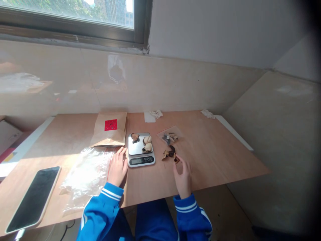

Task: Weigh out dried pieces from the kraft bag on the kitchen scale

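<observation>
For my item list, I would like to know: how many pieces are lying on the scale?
3 on the scale: a brown piece at its far left, a pale piece at its right, and a second pale piece nearer the display. More could be hidden beneath them.

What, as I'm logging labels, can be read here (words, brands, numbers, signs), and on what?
No text can be read with certainty.
Scale display: digits too faint to read.
Scale buttons: marks too small.
Red label on paper bag: dark marks, blurred.
White square in small clear packet: any print too small.
White object at far left: tiny marks, unreadable.
</observation>
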A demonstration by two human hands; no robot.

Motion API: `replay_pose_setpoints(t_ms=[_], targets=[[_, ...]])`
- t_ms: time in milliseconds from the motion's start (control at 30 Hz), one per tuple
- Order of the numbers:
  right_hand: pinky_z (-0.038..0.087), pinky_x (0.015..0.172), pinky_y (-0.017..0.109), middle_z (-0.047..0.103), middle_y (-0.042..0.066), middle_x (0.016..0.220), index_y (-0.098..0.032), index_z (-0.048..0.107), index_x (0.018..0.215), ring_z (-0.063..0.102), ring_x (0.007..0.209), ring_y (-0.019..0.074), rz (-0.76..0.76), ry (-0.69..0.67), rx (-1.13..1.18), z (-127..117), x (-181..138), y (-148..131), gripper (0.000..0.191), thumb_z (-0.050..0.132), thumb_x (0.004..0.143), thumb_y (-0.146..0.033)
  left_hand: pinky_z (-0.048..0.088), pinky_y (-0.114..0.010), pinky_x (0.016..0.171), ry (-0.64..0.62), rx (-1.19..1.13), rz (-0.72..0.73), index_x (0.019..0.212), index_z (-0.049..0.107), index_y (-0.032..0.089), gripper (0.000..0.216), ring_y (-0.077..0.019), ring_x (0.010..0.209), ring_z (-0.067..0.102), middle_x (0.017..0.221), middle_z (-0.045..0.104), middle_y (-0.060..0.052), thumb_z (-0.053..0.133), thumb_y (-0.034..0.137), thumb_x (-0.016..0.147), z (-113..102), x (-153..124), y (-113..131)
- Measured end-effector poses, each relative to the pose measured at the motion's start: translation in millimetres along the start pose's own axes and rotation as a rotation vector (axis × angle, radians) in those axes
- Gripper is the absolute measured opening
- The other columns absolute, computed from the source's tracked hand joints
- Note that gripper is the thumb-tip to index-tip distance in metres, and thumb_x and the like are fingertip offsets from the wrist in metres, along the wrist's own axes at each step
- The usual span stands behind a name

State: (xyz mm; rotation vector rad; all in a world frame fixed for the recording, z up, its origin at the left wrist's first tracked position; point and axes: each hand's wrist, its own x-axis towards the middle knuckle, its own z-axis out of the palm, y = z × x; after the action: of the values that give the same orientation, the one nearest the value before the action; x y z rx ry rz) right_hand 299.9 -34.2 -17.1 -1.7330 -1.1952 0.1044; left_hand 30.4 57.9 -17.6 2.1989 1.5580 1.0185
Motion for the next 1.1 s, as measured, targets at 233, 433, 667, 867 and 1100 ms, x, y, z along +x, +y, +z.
replay_pose_setpoints(t_ms=[233, 433, 667, 867, 1100], targets=[[0.041, 0.089, 0.048, 0.054, 0.017, 0.116, -0.016, 0.061, 0.113, 0.05, 0.105, 0.0295, -0.172, 0.057, -0.313, 14.3, 14.8, 67.6, 0.032, 0.041, 0.089, -0.022, 0.054, -0.042, 0.089, 0.195, -0.149, -0.134, 0.101, 0.061, 0.018, 0.022, -0.0209, 0.097, 0.061, 0.103, 0.06, -0.009, 0.045, 0.025, 0.089, -8.9, 6.0, 0.9], [0.041, 0.087, 0.049, 0.046, 0.019, 0.127, -0.015, 0.057, 0.12, 0.045, 0.111, 0.0321, -0.18, 0.001, -0.36, 22.7, 7.9, 76.5, 0.035, 0.04, 0.089, -0.019, 0.055, -0.033, 0.085, 0.288, -0.331, -0.096, 0.1, 0.062, 0.019, 0.019, -0.0158, 0.092, 0.063, 0.102, 0.061, -0.006, 0.052, 0.03, 0.088, -4.1, 28.5, 32.6], [0.04, 0.085, 0.046, 0.045, 0.018, 0.127, -0.017, 0.055, 0.123, 0.046, 0.107, 0.0306, -0.145, -0.017, -0.364, 23.5, 9.0, 77.3, 0.038, 0.04, 0.088, -0.021, 0.05, -0.034, 0.094, 0.033, -0.217, 0.036, 0.105, 0.06, 0.022, 0.022, -0.0179, 0.11, 0.061, 0.116, 0.063, -0.005, 0.044, 0.028, 0.092, 9.7, 42.0, 48.4], [0.04, 0.083, 0.045, 0.046, 0.017, 0.126, -0.017, 0.055, 0.123, 0.046, 0.104, 0.0303, -0.142, -0.019, -0.383, 23.8, 8.6, 78.9, 0.039, 0.04, 0.088, -0.021, 0.05, -0.032, 0.088, 0.002, 0.018, -0.011, 0.122, 0.057, 0.026, 0.033, -0.0201, 0.104, 0.064, 0.116, 0.067, -0.004, 0.043, 0.03, 0.092, -6.3, 26.1, 44.1], [0.04, 0.082, 0.044, 0.046, 0.018, 0.127, -0.016, 0.056, 0.122, 0.046, 0.104, 0.031, -0.123, -0.019, -0.4, 24.2, 8.7, 75.9, 0.038, 0.04, 0.087, -0.02, 0.047, -0.037, 0.093, 0.022, 0.011, -0.05, 0.123, 0.057, 0.024, 0.034, -0.0218, 0.107, 0.061, 0.113, 0.067, -0.006, 0.043, 0.028, 0.092, -10.4, 8.4, 40.8]])
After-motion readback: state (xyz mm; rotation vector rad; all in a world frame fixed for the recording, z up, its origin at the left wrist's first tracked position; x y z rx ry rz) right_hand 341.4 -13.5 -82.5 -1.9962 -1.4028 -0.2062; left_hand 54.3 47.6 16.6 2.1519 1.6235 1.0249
